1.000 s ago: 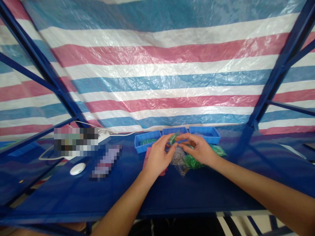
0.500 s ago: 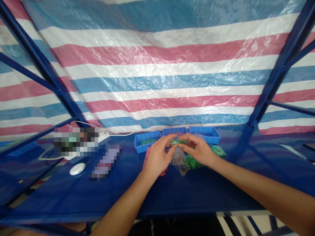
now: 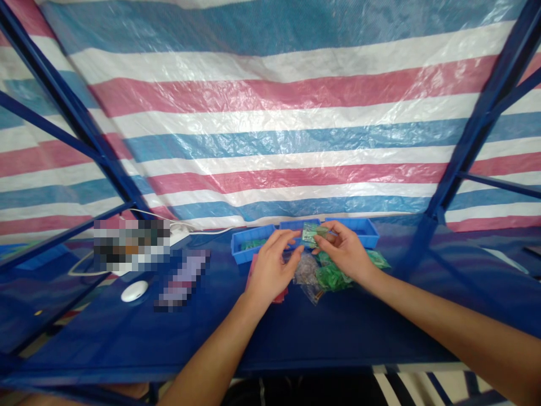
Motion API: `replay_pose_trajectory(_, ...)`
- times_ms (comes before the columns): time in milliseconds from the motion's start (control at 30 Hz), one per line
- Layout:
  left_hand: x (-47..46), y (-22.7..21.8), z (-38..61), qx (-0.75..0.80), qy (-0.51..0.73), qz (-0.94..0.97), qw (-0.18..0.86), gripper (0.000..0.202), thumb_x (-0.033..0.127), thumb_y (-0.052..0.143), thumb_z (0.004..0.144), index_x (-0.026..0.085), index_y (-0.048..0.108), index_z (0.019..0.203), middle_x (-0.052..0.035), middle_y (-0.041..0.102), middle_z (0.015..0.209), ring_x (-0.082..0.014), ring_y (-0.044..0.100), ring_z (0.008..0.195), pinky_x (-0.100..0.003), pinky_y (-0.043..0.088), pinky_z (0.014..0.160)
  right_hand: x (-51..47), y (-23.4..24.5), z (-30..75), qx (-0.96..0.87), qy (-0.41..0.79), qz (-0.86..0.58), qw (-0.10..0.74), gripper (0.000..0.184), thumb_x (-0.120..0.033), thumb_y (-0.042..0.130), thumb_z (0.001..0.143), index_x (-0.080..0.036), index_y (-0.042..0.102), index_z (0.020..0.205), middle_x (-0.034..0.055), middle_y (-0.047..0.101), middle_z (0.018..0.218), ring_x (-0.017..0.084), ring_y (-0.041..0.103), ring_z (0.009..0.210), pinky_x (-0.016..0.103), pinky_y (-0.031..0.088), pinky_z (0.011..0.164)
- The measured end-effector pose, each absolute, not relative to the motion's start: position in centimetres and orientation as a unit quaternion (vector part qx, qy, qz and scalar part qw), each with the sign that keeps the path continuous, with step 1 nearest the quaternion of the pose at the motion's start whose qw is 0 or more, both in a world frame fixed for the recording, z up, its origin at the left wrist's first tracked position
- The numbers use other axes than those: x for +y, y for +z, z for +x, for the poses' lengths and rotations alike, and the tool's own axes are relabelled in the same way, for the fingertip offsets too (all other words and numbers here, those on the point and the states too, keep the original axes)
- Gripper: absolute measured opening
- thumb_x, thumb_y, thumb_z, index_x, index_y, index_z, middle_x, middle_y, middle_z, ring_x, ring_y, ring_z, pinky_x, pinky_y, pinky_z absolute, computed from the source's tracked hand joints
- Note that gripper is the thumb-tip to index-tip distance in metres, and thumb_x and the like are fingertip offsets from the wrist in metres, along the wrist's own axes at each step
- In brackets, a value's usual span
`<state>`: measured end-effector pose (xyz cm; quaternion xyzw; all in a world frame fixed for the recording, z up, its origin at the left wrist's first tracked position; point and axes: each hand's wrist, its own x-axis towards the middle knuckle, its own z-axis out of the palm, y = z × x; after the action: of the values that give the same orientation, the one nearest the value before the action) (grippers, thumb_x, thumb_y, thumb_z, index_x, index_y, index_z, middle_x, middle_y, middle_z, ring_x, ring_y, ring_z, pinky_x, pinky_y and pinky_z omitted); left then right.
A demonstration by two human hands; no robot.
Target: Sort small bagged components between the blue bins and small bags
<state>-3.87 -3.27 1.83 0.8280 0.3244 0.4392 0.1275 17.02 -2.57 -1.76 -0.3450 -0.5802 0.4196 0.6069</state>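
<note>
Between the thumb and fingers of my right hand (image 3: 344, 248) is a small clear plastic bag (image 3: 311, 233) with green contents. My left hand (image 3: 276, 262) is just left of it, thumb and fingers apart, holding nothing. Under and behind my left hand lie red flat pieces (image 3: 279, 297), mostly hidden. Below the hands is a heap of clear bags (image 3: 307, 272) with small contents I cannot make out. Green packets (image 3: 333, 277) lie beside that heap, partly beneath my right hand.
Three blue bins stand along the back: a left bin (image 3: 253, 243) with green pieces, a middle bin (image 3: 291, 225) and a right bin (image 3: 359, 232). A white oval object (image 3: 134, 291), a blurred-out item (image 3: 181, 279) and white cables (image 3: 207, 232) are on the blue table (image 3: 338, 332).
My left hand has let go of the green bag and its fingers have opened. My right hand keeps the bag, now turned flat and more visible.
</note>
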Motion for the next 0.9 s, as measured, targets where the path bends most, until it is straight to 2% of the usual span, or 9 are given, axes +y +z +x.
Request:
replay_pose_trajectory(67, -3.5, 1.9, -3.9, 0.318, 0.421, 0.837, 0.145, 0.040, 0.036, 0.061, 0.100, 0.024, 0.061, 0.138, -0.0103, 0.065, 0.135, -0.0225, 0.070, 0.108, -0.037, 0.059, 0.095, -3.0, -1.7, 16.8, -0.613, 0.406, -0.330, 0.592, 0.033, -0.047, 0.078, 0.086, -0.028, 0.060, 0.106, 0.0035, 0.072, 0.104, 0.024, 0.072, 0.094, 0.039, 0.061, 0.084)
replay_pose_trajectory(167, -3.7, 1.8, -3.8, 0.300, 0.400, 0.853, 0.151, 0.042, 0.037, 0.058, 0.102, 0.024, 0.060, 0.142, -0.0102, 0.065, 0.138, -0.0254, 0.066, 0.122, -0.040, 0.056, 0.105, -3.5, -1.7, 16.4, -0.683, 0.363, -0.311, 0.552, 0.026, -0.046, 0.072, 0.092, -0.026, 0.068, 0.108, 0.0066, 0.072, 0.113, 0.025, 0.069, 0.108, 0.040, 0.057, 0.096)
replay_pose_trajectory(233, -3.6, 1.7, -3.7, 0.290, 0.394, 0.860, 0.146, 0.037, 0.034, 0.054, 0.104, 0.024, 0.063, 0.138, -0.0097, 0.067, 0.136, -0.0252, 0.063, 0.127, -0.042, 0.052, 0.111, -3.6, -1.7, 16.3, -0.710, 0.347, -0.305, 0.532, 0.023, -0.045, 0.066, 0.096, -0.025, 0.071, 0.104, 0.0066, 0.071, 0.109, 0.024, 0.069, 0.103, 0.039, 0.057, 0.094)
replay_pose_trajectory(400, -3.2, 1.4, -3.7, 0.306, 0.385, 0.861, 0.132, 0.034, 0.028, 0.053, 0.103, 0.023, 0.064, 0.134, -0.0093, 0.068, 0.131, -0.0242, 0.064, 0.124, -0.041, 0.051, 0.110, -3.5, -1.8, 16.7, -0.767, 0.280, -0.339, 0.468, 0.017, -0.034, 0.062, 0.098, -0.023, 0.074, 0.101, 0.0056, 0.074, 0.100, 0.023, 0.069, 0.092, 0.038, 0.056, 0.087)
replay_pose_trajectory(533, -3.3, 1.5, -3.6, 0.306, 0.394, 0.857, 0.126, 0.030, 0.027, 0.052, 0.103, 0.022, 0.064, 0.130, -0.0099, 0.067, 0.128, -0.0243, 0.064, 0.121, -0.041, 0.052, 0.108, -4.0, -1.2, 17.0, -0.832, 0.187, -0.322, 0.411, 0.014, -0.031, 0.068, 0.094, -0.025, 0.075, 0.104, 0.0064, 0.074, 0.100, 0.025, 0.067, 0.092, 0.040, 0.054, 0.088)
replay_pose_trajectory(667, -3.6, 1.8, -3.6, 0.306, 0.402, 0.854, 0.128, 0.028, 0.029, 0.050, 0.104, 0.022, 0.065, 0.126, -0.0096, 0.067, 0.125, -0.0236, 0.064, 0.118, -0.040, 0.052, 0.107, -4.6, -0.7, 16.9, -0.887, 0.158, -0.267, 0.342, 0.039, -0.045, 0.087, 0.077, -0.028, 0.077, 0.111, 0.0077, 0.075, 0.113, 0.031, 0.063, 0.115, 0.046, 0.050, 0.104)
replay_pose_trajectory(767, -3.7, 2.0, -3.6, 0.310, 0.394, 0.855, 0.133, 0.028, 0.030, 0.050, 0.104, 0.022, 0.065, 0.126, -0.0095, 0.067, 0.122, -0.0231, 0.065, 0.114, -0.040, 0.053, 0.104, -4.6, -0.9, 16.6, -0.902, 0.173, -0.244, 0.311, 0.053, -0.047, 0.094, 0.066, -0.030, 0.079, 0.113, 0.0061, 0.075, 0.118, 0.033, 0.059, 0.125, 0.047, 0.045, 0.113)
replay_pose_trajectory(900, -3.6, 2.0, -3.5, 0.317, 0.389, 0.854, 0.136, 0.028, 0.031, 0.052, 0.104, 0.022, 0.066, 0.126, -0.0095, 0.067, 0.121, -0.0231, 0.066, 0.113, -0.039, 0.053, 0.102, -4.6, -1.1, 16.5, -0.906, 0.186, -0.243, 0.293, 0.057, -0.045, 0.093, 0.067, -0.030, 0.078, 0.120, 0.0067, 0.074, 0.125, 0.033, 0.059, 0.128, 0.046, 0.045, 0.115)
